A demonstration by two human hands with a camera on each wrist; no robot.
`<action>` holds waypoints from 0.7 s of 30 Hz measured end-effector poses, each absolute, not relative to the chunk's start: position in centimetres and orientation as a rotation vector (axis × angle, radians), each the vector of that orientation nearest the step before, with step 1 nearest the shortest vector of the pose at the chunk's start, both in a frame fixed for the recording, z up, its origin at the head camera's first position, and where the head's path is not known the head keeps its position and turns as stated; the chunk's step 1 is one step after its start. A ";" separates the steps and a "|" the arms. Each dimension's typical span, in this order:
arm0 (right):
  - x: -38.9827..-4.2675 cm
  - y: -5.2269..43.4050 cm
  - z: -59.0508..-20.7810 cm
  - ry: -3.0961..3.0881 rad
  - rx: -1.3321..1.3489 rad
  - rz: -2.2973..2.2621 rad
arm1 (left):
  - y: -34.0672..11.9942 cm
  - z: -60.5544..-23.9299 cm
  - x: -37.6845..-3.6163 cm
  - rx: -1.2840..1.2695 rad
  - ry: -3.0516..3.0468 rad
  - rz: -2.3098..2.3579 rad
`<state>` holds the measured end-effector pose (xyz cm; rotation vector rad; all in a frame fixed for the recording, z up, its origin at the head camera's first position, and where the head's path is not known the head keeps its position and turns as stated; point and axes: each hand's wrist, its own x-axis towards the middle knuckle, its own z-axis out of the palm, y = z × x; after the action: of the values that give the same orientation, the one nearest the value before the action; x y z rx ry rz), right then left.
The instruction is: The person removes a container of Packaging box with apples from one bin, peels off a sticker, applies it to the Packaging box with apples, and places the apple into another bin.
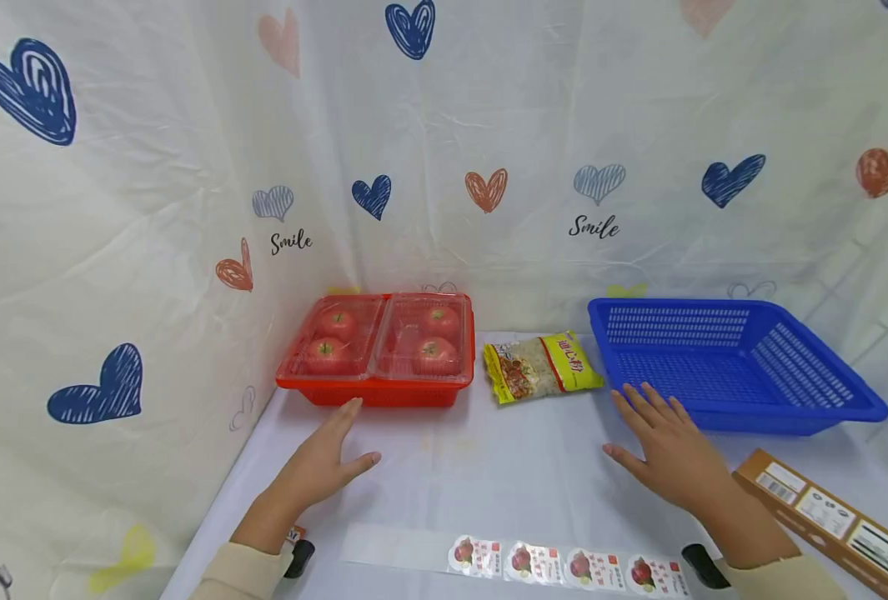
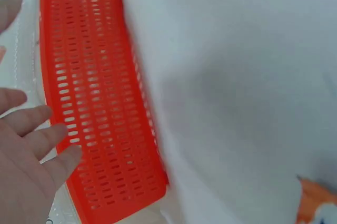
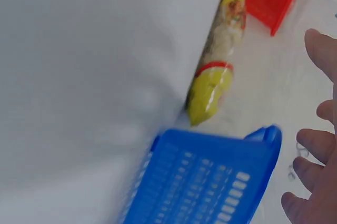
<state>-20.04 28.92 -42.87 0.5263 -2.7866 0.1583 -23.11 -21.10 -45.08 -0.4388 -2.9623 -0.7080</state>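
My left hand (image 1: 314, 462) hovers in front of the red basket (image 1: 383, 393), fingers stretched out and thumb apart, holding nothing. In that basket sit two clear plastic boxes, a left one (image 1: 374, 310) and a right one (image 1: 454, 302), with several red apples (image 1: 328, 356) inside. My right hand (image 1: 664, 454) is spread palm down at the front left edge of the blue basket (image 1: 744, 417), also holding nothing. Between the baskets lies a yellow food packet (image 1: 541, 367); in the right wrist view the packet (image 3: 216, 71) lies beyond the blue basket's corner (image 3: 210, 145).
A strip of apple stickers (image 1: 534, 562) lies along the table's front. At the right stands a long brown carton (image 1: 826, 512) with printed labels. A white curtain (image 1: 428, 125) with hearts closes off the back and left side.
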 end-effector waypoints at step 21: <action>-31.2 20.0 -39.2 -2.980 0.559 0.671 | -19.7 -41.8 -26.2 0.151 -1.889 -2.714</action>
<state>-31.19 20.05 -39.18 0.5587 -2.9801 0.6712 -26.17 -19.69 -41.81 0.1506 -1.8887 -2.7138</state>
